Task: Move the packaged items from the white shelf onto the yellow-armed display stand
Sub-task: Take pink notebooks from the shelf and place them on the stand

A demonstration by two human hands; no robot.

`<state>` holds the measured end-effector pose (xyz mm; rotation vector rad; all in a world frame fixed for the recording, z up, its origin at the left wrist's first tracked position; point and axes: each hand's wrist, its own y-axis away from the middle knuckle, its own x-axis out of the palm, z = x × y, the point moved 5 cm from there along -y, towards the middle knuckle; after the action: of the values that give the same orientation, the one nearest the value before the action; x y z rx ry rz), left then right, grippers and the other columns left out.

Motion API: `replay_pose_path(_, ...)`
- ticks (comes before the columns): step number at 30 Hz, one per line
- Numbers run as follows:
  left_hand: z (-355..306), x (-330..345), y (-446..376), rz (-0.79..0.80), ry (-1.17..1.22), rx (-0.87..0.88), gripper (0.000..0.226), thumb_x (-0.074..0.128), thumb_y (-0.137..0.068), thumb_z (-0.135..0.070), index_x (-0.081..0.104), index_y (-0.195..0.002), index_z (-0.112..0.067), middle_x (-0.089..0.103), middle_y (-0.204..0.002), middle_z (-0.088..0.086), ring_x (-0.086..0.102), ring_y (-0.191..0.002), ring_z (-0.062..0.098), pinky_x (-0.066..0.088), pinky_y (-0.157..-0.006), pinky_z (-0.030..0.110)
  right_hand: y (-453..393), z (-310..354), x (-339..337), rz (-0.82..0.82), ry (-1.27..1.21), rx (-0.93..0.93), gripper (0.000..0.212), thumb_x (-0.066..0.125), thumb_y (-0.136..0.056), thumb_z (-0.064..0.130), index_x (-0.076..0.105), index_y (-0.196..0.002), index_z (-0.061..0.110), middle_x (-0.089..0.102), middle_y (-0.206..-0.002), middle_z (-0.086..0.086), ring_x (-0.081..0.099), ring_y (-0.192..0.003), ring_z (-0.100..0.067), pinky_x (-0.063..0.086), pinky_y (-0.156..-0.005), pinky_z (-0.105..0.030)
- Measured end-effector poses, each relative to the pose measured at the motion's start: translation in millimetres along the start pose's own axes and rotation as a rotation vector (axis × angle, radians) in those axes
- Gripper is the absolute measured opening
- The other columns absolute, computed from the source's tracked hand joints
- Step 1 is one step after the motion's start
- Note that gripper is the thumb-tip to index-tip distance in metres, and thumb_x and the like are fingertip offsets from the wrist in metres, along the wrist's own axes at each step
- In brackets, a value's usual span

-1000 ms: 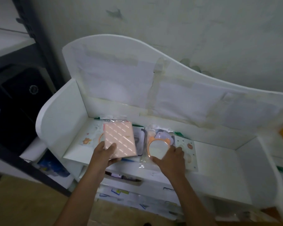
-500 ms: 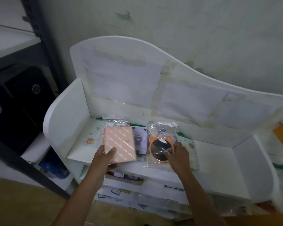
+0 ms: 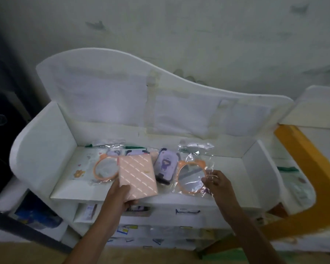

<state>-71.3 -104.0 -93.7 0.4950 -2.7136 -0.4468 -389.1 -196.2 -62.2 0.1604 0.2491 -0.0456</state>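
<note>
My left hand (image 3: 120, 197) grips the lower edge of a pink packaged item with white dashed stripes (image 3: 137, 177), held just above the front of the white shelf (image 3: 69, 193). My right hand (image 3: 217, 184) pinches the clear wrapper of an orange-rimmed round mirror (image 3: 191, 177), lifted slightly over the shelf. A second orange-rimmed mirror (image 3: 105, 169) and a purple packaged item (image 3: 165, 166) lie on the shelf between and behind them. The yellow arm of the display stand (image 3: 303, 159) curves down at the right.
The shelf has white side walls and a tall wavy back panel. A flat printed sheet (image 3: 82, 168) lies at the shelf's left. Lower shelf tiers hold small packaged goods. A dark rack (image 3: 4, 130) stands at far left. More packets (image 3: 293, 180) lie under the yellow arm.
The view has shifted right, bringing the yellow arm into sight. My right hand has lifted the wrapped mirror and drawn it right. My left hand still holds the pink item.
</note>
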Motion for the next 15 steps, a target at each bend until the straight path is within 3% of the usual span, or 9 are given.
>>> replay_pose_path(2,4.8,23.8,5.4,0.004,-0.014,-0.005,0.033,0.054,-0.093,-0.013,0.058,-0.124,-0.022,0.068,-0.119,0.012,0.066,-0.1,0.029,0.054,-0.077,0.042,7.4,-2.9,-21.8,-0.033,-0.046,-0.011,0.022,0.071,-0.087,0.01,0.065,-0.108,0.012,0.073,-0.09,-0.003,0.069,-0.077,-0.013,0.058,-0.067,-0.029)
replay_pose_path(5,10.8,61.3,17.4,0.001,-0.069,-0.003,0.024,0.057,-0.093,-0.016,0.062,-0.113,-0.028,0.07,-0.113,0.009,0.068,-0.092,0.026,0.053,-0.087,0.051,17.7,-6.7,-61.6,-0.087,-0.108,-0.036,0.022,0.071,-0.088,0.01,0.066,-0.109,0.013,0.073,-0.092,-0.007,0.069,-0.079,-0.018,0.057,-0.063,-0.024)
replay_pose_path(9,13.3,123.4,48.3,0.048,-0.072,0.028,0.024,0.05,-0.099,-0.007,0.061,-0.108,-0.026,0.07,-0.102,0.002,0.067,-0.09,0.023,0.056,-0.06,0.03,38.2,-8.8,-124.1,-0.131,-0.13,-0.103,0.021,0.07,-0.088,0.01,0.065,-0.109,0.012,0.073,-0.087,-0.005,0.068,-0.076,-0.016,0.055,-0.062,-0.021)
replay_pose_path(12,20.2,164.6,73.9,0.067,-0.087,0.057,0.024,0.051,-0.098,-0.006,0.063,-0.106,-0.024,0.07,-0.102,0.004,0.068,-0.086,0.02,0.057,-0.06,0.029,57.7,-9.5,-174.8,-0.173,-0.114,-0.147,0.022,0.07,-0.089,0.011,0.065,-0.111,0.014,0.074,-0.088,-0.003,0.069,-0.075,-0.008,0.052,-0.062,-0.018)
replay_pose_path(15,34.7,203.9,95.7,0.119,-0.105,0.073,0.022,0.053,-0.097,-0.007,0.064,-0.11,-0.02,0.073,-0.102,0.004,0.071,-0.082,0.017,0.058,-0.062,0.031,77.2,-10.5,-224.6,-0.226,-0.082,-0.176,0.023,0.069,-0.09,0.017,0.065,-0.112,0.011,0.073,-0.092,-0.001,0.069,-0.078,-0.011,0.051,-0.064,-0.021)
